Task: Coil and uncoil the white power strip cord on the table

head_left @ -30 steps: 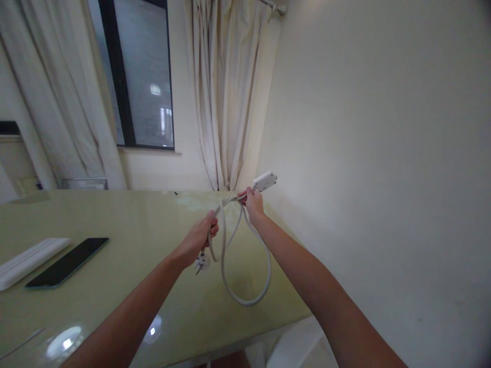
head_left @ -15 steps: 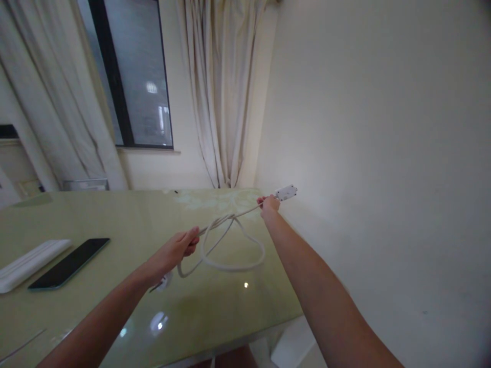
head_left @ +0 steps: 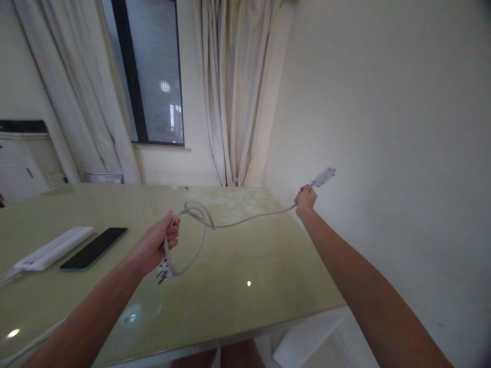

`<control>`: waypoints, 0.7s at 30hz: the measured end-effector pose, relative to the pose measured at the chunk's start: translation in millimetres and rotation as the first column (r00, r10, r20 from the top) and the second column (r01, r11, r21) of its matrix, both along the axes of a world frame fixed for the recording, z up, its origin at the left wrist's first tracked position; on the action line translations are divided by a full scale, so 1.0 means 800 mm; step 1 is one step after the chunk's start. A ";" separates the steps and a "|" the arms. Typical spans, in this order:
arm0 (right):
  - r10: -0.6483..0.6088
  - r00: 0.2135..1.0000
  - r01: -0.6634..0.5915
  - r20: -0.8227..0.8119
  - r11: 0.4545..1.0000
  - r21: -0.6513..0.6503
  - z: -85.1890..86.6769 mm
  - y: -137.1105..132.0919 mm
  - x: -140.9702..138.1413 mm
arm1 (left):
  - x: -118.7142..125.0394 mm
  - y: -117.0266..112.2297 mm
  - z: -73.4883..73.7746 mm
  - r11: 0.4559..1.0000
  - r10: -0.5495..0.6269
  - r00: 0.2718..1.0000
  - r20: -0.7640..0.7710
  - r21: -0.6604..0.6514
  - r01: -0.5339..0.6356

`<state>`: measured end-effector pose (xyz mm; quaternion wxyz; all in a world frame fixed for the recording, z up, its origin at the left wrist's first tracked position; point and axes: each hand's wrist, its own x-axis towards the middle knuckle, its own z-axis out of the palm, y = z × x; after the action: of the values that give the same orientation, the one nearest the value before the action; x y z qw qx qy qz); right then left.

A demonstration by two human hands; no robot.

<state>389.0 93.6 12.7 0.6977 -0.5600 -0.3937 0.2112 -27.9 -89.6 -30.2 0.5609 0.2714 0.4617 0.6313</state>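
Observation:
A white power cord [head_left: 255, 219] stretches between my two hands above the table. My left hand [head_left: 158, 243] is closed around it near the plug [head_left: 164, 271], whose metal prongs point down. A loose loop of cord hangs beside that hand, with a twisted crossing in it. My right hand [head_left: 306, 199] is closed on the cord's other end, just below a flat white block [head_left: 324, 176] with small dark marks, which sticks up past the fingers. Between the crossing and my right hand the cord sags slightly.
On the glossy green tabletop [head_left: 245, 266], a white power strip [head_left: 57, 248] lies left, beside a dark phone [head_left: 95, 249]. Another white cord [head_left: 38, 338] runs along the lower left. A wall [head_left: 383, 128] borders the right side; curtains [head_left: 238, 92] hang behind.
My hands have moved apart, the right one outward to the right and slightly up. The cord's large loop has shrunk and shifted toward my left hand. The view has turned a little left.

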 end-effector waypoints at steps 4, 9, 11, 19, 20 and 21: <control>0.234 0.972 -0.234 -0.026 0.972 0.025 0.016 -0.023 -0.039 | 0.021 0.022 0.007 0.994 0.071 0.995 0.068 0.072 -0.076; 0.490 0.863 -0.495 0.126 0.869 0.009 0.025 -0.067 -0.078 | 0.023 0.024 -0.013 0.987 -0.064 0.979 -0.195 0.134 0.091; 0.589 0.757 -0.603 0.281 0.797 -0.045 0.021 -0.083 -0.095 | 0.025 0.025 -0.021 0.983 -0.084 0.903 -0.422 0.113 0.144; 0.762 0.644 -0.704 0.062 0.623 -0.341 -0.043 -0.117 -0.167 | 0.024 0.036 -0.030 0.990 0.065 0.583 -0.810 0.124 0.062; 0.761 0.649 -0.708 0.015 0.611 -0.355 -0.052 -0.119 -0.173 | 0.023 0.036 -0.029 0.989 0.077 0.564 -0.822 0.135 0.063; 0.759 0.651 -0.709 -0.010 0.605 -0.362 -0.060 -0.120 -0.178 | 0.023 0.036 -0.028 0.987 0.085 0.551 -0.830 0.147 0.070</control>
<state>246.4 -2.5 -35.4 0.4126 -0.4717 -0.5966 0.5014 -9.2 -61.2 -52.8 0.2482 0.5810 0.6203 0.4648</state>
